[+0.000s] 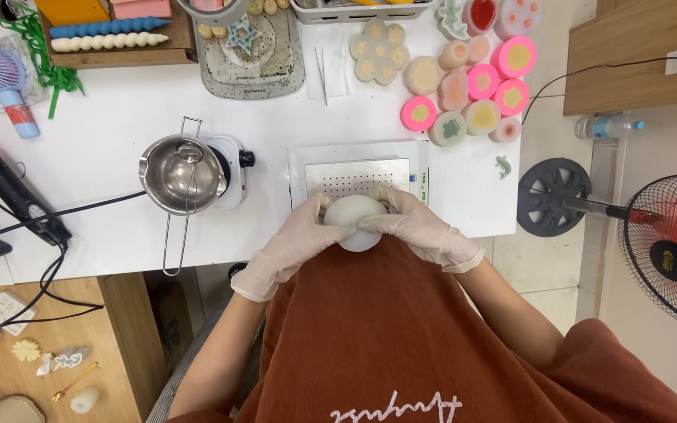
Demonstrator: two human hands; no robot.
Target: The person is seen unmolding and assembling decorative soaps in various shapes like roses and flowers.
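Note:
Both my hands wear pale latex gloves and close around a round white silicone mould [353, 213] at the table's near edge. My left hand [295, 239] grips its left side, and my right hand [421, 225] grips its right side. The mould sits just in front of a white perforated hot plate [356, 175]. The lower part of the mould hangs over my rust-coloured shirt.
A steel melting pot [182, 174] with a long wire handle rests on a small white burner to the left. Several round pink and cream moulds [476, 82] lie at the back right. A black heat gun [9, 192] lies far left. A standing fan [671, 251] is on the right.

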